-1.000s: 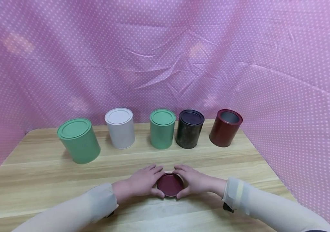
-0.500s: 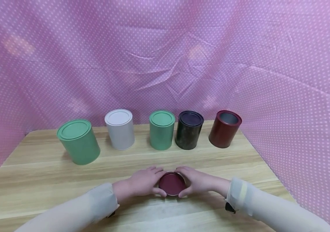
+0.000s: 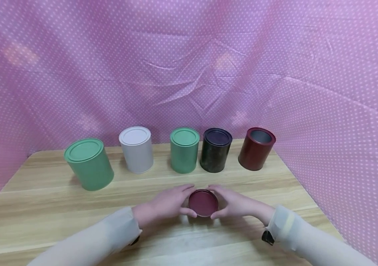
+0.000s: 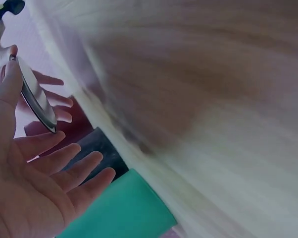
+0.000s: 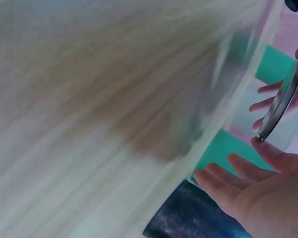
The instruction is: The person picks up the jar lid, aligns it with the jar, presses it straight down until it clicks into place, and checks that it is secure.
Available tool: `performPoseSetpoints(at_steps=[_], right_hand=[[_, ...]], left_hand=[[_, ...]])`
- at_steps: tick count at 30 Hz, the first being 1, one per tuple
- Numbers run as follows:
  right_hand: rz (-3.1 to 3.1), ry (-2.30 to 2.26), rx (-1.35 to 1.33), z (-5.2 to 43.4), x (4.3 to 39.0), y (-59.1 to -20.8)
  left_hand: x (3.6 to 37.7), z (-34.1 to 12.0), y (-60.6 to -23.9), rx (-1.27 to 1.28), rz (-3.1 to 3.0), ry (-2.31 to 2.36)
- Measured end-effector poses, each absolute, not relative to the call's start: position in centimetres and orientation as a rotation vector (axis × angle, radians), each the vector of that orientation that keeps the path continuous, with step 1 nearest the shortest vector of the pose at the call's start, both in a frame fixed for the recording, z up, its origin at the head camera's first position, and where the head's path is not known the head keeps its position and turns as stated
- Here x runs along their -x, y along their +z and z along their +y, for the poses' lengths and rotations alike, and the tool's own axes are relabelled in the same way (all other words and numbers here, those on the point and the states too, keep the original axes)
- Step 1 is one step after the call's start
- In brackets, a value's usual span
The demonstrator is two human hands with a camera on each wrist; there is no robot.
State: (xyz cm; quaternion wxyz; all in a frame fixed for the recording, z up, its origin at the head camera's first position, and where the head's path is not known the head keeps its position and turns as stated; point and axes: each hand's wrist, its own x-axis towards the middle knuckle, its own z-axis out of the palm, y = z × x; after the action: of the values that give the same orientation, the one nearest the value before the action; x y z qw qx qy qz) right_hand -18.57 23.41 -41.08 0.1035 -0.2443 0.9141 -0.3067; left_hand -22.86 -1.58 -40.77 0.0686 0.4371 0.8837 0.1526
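Both hands have carried the dark red lid [image 3: 203, 203] slightly up the frame, toward the tins. Left hand [image 3: 170, 203] and right hand [image 3: 233, 204] pinch its rim, low centre, above the wooden table [image 3: 43, 207].

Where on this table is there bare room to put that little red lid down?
Both hands, left hand and right hand, hold the dark red lid. Bare wood of the table lies between the hands and the row of tins, and at the front left. The back is crowded: large green tin, white tin, small green tin, black tin, open red tin.
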Motion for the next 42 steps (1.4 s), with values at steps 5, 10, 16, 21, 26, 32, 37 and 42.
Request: performPoseSetpoints(at_steps=[5, 10, 16, 21, 26, 32, 37, 42], right_hand=[[2.732, -0.939, 0.726, 24.3, 18.6, -40.4], [2.800, -0.974, 0.759, 25.6, 18.7, -39.6], [2.872, -1.022, 0.807, 27.5, 18.8, -38.2], [2.913, -1.032, 0.796, 29.2, 18.5, -37.1], [2.944, -1.048, 0.824, 30.7, 18.3, -36.0], [2.951, -1.062, 0.839, 31.9, 18.3, -34.4], [3.016, -0.983, 0.789, 33.2, 18.5, -33.4], [3.000, -1.085, 0.759, 34.0, 18.7, -32.6]], left_hand=[[23.3, -0.6, -40.2, -1.288, 2.658, 0.535], [24.1, 0.8, -39.6, -1.333, 2.680, 0.589], [24.5, 2.8, -38.5, -1.315, 2.701, 0.657], [24.5, 4.6, -37.7, -1.329, 2.702, 0.703], [24.3, 5.9, -37.0, -1.304, 2.697, 0.801], [24.8, 7.4, -36.0, -1.296, 2.659, 0.894], [25.3, 8.7, -35.2, -1.304, 2.632, 0.919], [26.1, 9.9, -34.5, -1.340, 2.615, 0.938]])
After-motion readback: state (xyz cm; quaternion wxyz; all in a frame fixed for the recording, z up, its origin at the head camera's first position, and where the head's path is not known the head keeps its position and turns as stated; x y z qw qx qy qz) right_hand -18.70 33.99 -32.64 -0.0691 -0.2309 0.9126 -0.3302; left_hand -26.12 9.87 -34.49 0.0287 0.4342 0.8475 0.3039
